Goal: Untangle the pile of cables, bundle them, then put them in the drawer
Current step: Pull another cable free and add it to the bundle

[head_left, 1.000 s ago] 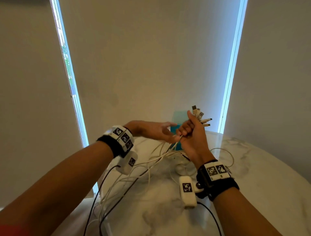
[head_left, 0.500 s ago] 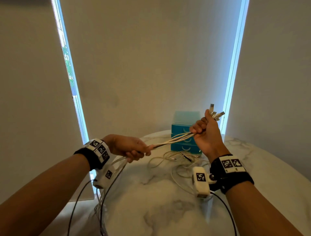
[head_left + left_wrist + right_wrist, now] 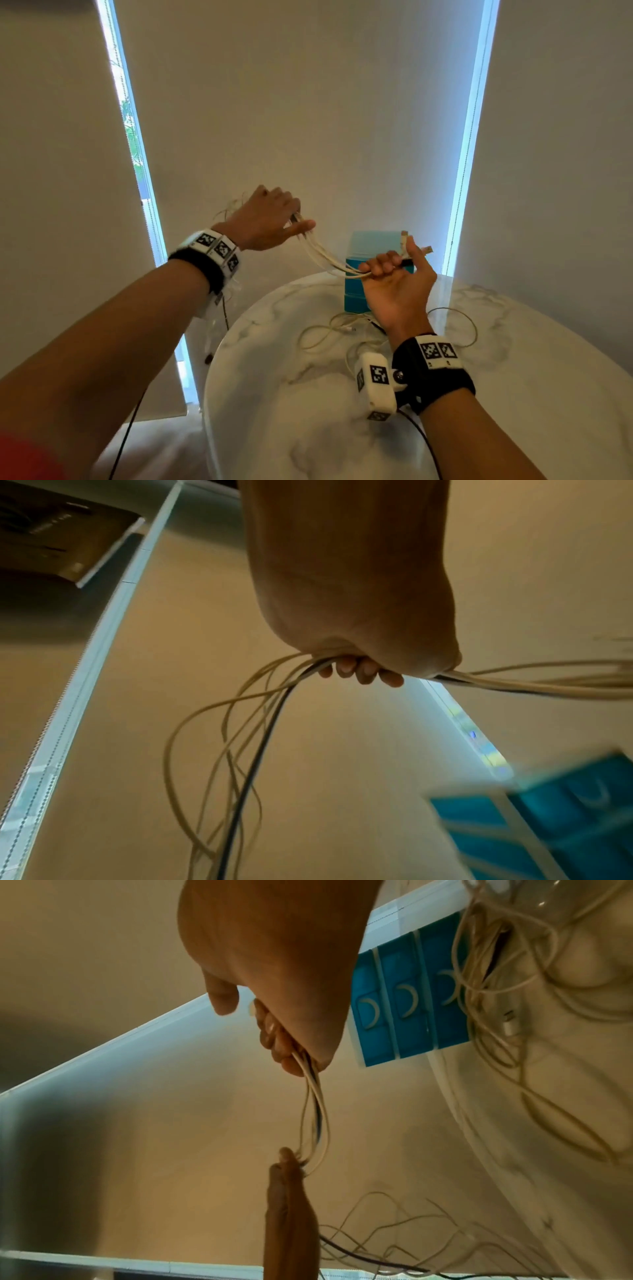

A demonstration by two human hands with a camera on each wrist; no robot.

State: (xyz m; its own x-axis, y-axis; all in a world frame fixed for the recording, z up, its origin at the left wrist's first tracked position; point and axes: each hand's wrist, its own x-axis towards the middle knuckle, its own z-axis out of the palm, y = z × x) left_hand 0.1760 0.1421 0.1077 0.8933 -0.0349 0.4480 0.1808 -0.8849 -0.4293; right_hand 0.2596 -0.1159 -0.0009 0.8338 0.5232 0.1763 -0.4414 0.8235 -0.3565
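A bundle of white cables (image 3: 327, 257) with one black strand runs in the air between my two hands. My right hand (image 3: 394, 274) grips the plug ends (image 3: 409, 241) in front of the teal drawer unit (image 3: 363, 253). My left hand (image 3: 270, 219) is raised up and to the left, fingers curled round the bundle (image 3: 514, 681), whose loose tails (image 3: 232, 750) hang below the fist. In the right wrist view the bundle (image 3: 316, 1115) drops from my right hand (image 3: 284, 1042) to the left hand (image 3: 291, 1172). More cables (image 3: 342, 329) lie on the table.
The round marble table (image 3: 513, 394) carries the drawer unit at its far edge, with three closed teal drawers (image 3: 407, 1001). Loose white cable loops (image 3: 455, 325) lie in front of it. Blinds and bright window gaps stand behind. A black wrist-camera lead (image 3: 126, 435) hangs left of the table.
My left hand has slid along the bundle and risen up to the left, lifting the cable tails off the table. The right hand has lowered slightly and turned palm-up, still holding the plug ends.
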